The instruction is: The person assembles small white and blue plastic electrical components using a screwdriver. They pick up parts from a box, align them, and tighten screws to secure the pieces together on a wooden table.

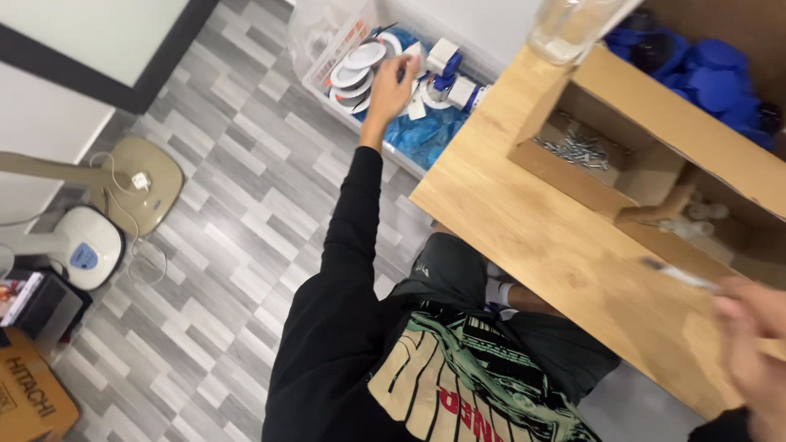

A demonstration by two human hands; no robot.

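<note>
Below and to the left of the wooden table (524,221), the left hand (391,88) reaches into a floor crate (327,49) of round white discs (360,61), fingers curled at a disc's edge; whether they grip it cannot be told. At lower right, the blurred right hand (757,344) holds a thin pale tool (679,276) over the table, beside a cardboard box of screws (577,150).

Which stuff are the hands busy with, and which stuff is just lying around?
In use:
left hand at the white discs in the bin
right hand, blurred, holding a thin tool

Lying about:
screws in a box
blue caps
fan bases
</note>
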